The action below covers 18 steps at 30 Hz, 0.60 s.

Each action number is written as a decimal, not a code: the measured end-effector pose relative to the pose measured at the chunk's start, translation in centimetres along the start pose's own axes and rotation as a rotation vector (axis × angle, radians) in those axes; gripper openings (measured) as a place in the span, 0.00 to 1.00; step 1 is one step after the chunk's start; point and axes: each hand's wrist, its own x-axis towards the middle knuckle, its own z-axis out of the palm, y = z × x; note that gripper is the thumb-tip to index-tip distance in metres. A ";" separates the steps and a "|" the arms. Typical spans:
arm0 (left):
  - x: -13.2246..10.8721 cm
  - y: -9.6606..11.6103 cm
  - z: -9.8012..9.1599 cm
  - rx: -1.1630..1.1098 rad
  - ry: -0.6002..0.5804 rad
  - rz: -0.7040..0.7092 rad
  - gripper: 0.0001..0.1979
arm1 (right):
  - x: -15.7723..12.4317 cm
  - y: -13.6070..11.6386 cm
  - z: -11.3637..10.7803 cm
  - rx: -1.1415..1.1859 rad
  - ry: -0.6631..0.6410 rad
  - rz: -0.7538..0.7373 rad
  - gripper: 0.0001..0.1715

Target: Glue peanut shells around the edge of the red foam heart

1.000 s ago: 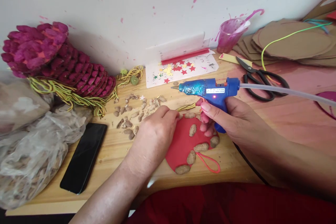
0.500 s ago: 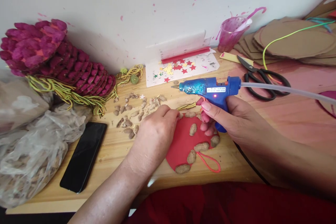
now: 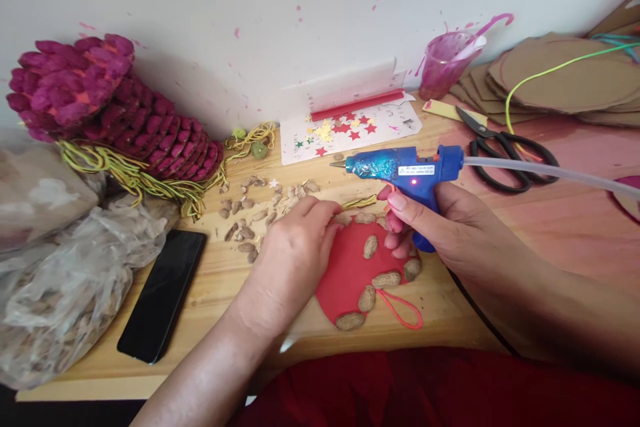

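A red disc (image 3: 345, 267) lies on the wooden table, with peanut shells (image 3: 387, 279) along parts of its rim and one shell farther in. My left hand (image 3: 300, 247) is closed at the disc's upper left edge, its fingertips at a peanut shell there; the hand hides part of the rim. Above the disc's right side, my right hand (image 3: 425, 213) grips a blue glue gun (image 3: 395, 165) whose nozzle points left and whose red light is on. An orange cord loop (image 3: 403, 310) sticks out from the disc's lower right.
Loose peanut shells (image 3: 246, 233), a phone (image 3: 163, 297) and plastic bags (image 3: 60, 293) are on the left. Behind stand stacked magenta discs (image 3: 125, 107) and a sheet with stars (image 3: 350, 130). Black-handled scissors (image 3: 500, 153), a pink cup (image 3: 443, 70) and cardboard discs (image 3: 565, 73) are on the right.
The whole view has shifted slightly. My left fingers have moved a little at the disc's upper edge, and the shell there shows more. The glue gun stays in my right hand.
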 end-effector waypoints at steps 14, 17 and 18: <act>0.1 0.0 0.0 -0.115 0.032 -0.098 0.07 | 0.0 -0.3 0.0 0.010 0.009 0.026 0.22; 0.0 0.2 0.3 -0.115 0.054 -0.107 0.07 | -0.1 -0.2 0.1 0.006 0.010 0.022 0.22; 0.1 0.2 0.4 -0.111 0.063 -0.106 0.07 | -0.1 -0.2 0.1 0.003 0.007 0.022 0.22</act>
